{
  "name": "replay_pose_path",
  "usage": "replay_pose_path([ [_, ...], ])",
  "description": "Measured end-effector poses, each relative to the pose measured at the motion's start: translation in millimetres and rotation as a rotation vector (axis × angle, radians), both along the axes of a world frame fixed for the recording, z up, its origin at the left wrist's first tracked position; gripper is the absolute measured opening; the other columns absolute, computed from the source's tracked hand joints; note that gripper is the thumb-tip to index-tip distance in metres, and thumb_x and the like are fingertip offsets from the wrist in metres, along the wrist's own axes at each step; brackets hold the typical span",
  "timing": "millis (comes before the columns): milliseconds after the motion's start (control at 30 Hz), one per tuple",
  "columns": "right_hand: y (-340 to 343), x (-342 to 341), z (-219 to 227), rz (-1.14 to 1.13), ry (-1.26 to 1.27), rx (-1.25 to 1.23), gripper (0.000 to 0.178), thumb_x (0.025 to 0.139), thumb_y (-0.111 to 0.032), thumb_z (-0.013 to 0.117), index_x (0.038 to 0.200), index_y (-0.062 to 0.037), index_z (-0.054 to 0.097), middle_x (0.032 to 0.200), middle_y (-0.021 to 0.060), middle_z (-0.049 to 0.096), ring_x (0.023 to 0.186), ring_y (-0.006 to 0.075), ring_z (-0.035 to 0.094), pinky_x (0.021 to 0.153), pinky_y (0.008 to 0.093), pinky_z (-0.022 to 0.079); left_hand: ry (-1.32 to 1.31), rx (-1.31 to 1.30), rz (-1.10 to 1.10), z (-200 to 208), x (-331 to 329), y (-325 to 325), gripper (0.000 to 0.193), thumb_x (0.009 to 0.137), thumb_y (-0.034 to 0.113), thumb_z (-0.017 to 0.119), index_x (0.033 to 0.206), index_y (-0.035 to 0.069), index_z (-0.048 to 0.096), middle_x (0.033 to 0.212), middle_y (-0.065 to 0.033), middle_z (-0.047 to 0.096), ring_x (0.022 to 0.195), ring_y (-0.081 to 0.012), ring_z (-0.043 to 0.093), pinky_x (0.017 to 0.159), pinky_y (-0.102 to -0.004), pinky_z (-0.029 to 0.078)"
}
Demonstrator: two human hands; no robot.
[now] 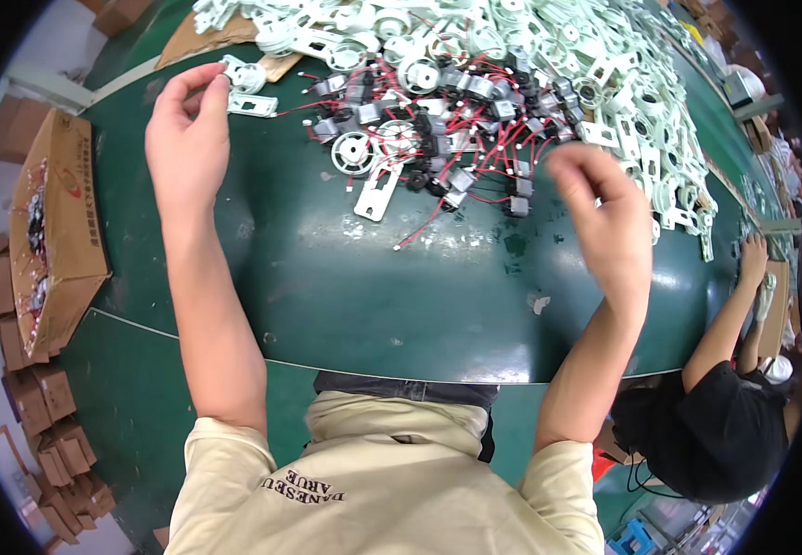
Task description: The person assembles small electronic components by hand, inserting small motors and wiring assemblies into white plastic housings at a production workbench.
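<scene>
Between the thumb and fingers of my left hand (pixel 188 139) is a pale plastic part (pixel 251 104) with a round end and a flat plate, held over the table's far left. My right hand (pixel 609 213) is at the right, just beside the motor pile, slightly blurred. Its fingers curl inward against the thumb; whatever they hold, if anything, is hidden. Small grey-and-black motors (pixel 456 185) with red wires lie heaped in the middle. A loose pale plastic part (pixel 378 192) with a slotted plate rests at the pile's near left, by a spoked white wheel (pixel 354 153).
A large heap of pale plastic parts (pixel 549 37) covers the far side and right of the green table (pixel 373 287). An open cardboard box (pixel 72 213) with wired parts stands at the left. At the right, another person in a black shirt (pixel 715 435) works at the table.
</scene>
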State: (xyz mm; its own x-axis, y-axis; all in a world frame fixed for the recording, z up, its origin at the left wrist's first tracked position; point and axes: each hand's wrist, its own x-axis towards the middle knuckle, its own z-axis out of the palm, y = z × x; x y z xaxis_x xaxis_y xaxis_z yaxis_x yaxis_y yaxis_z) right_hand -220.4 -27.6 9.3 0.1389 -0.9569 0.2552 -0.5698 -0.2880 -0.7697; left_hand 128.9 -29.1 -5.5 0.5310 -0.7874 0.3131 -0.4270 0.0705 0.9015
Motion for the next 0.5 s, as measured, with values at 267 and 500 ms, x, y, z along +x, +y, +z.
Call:
replay_pose_path([
  [267,19,16,-4,0.132,0.493,0.036,0.012,0.076,-0.005,0.067,0.086,-0.0001,0.063,0.081,0.0154,0.051,0.079,0.0337,0.054,0.07,0.0424,0.044,-0.587,0.343,-0.02,-39,20,-6,0.038,0.079,0.002,0.054,0.116,0.008,0.062,0.124,-0.0159,0.052,0.108,-0.0282,0.056,0.096,-0.0353,0.045],
  [500,8,12,3,0.208,-0.162,0.322,0.007,0.092,-0.007,0.055,0.09,-0.0004,0.056,0.079,0.0019,0.06,0.073,0.0074,0.052,0.068,0.0212,0.04,-0.628,0.373,0.095,-18,5,3,0.049,0.081,0.016,0.068,0.127,0.01,0.053,0.121,-0.0147,0.054,0.103,-0.0257,0.059,0.09,-0.0348,0.047],
])
